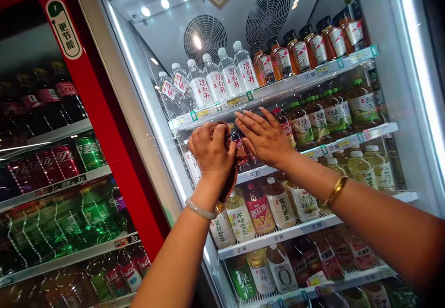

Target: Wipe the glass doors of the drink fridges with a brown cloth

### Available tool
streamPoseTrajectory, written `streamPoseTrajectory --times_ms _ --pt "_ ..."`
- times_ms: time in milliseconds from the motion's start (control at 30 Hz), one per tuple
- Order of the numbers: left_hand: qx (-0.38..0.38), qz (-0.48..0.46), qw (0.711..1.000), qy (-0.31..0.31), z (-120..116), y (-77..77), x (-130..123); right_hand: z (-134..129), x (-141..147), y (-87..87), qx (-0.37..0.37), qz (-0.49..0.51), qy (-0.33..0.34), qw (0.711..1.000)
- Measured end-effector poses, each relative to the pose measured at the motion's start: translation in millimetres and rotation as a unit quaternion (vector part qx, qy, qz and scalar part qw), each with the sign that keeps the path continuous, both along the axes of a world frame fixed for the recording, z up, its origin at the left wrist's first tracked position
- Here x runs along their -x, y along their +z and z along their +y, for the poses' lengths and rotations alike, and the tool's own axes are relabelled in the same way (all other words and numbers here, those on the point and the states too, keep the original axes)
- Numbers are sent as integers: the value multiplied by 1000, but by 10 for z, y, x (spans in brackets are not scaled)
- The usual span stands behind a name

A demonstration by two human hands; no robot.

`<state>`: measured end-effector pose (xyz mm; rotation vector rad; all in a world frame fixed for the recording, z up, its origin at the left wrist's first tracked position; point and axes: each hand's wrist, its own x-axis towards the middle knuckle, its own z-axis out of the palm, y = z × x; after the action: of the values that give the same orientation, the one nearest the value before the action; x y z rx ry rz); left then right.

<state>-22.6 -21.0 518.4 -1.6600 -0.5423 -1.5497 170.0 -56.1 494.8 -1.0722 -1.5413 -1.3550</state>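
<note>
My left hand (212,152) is closed round a bunched reddish-brown cloth (231,182), part of which hangs below the fist. It is up against the glass front of a lit drinks fridge. Just to the right, my right hand (266,136) lies flat on the glass with its fingers stretched out, holding nothing. Behind the hands, shelves carry clear water bottles (227,73), green-capped tea bottles (318,118) and a red-labelled iced tea bottle (259,210). The hands hide part of the second shelf.
On the left stands a second fridge with a red frame (114,99), holding cola cans (66,159) and green bottles (95,208). Bright light strips (146,94) run along the lit fridge's sides. Dark-capped amber bottles (297,50) stand on its top shelf.
</note>
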Motion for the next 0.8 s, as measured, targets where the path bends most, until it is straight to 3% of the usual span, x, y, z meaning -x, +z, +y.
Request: streamPoseTrajectory --times_ms 133,200,233,300,400,467,533,633,700,733,800 --pt "-32 120 992 -17 -68 -638 -136 30 19 14 -5 55 -2 998" --pt "-74 186 979 -30 -76 -786 -128 35 31 22 1 72 -8 997" --pt "-85 207 974 -31 -72 -765 -115 34 34 27 4 75 -12 997" --pt "-70 205 976 -18 -59 -547 -93 24 36 34 6 77 -17 997" --pt "-8 85 996 -6 -47 -71 -116 7 36 37 7 72 -19 997" --pt "9 18 1000 -14 -50 66 -176 -1 36 38 13 72 -15 997" --pt "11 24 999 -19 -63 -57 -240 -7 35 41 18 76 -13 997" --pt "8 100 995 -30 -85 -514 -255 -17 35 48 26 77 -16 997" --pt "-6 160 986 -37 -83 -706 -195 -27 36 51 29 76 -21 996" --pt "-10 186 982 -37 -76 -708 -154 -31 38 51 30 75 -23 996" --pt "-3 192 981 -30 -60 -517 -84 -33 39 49 27 76 -22 996"
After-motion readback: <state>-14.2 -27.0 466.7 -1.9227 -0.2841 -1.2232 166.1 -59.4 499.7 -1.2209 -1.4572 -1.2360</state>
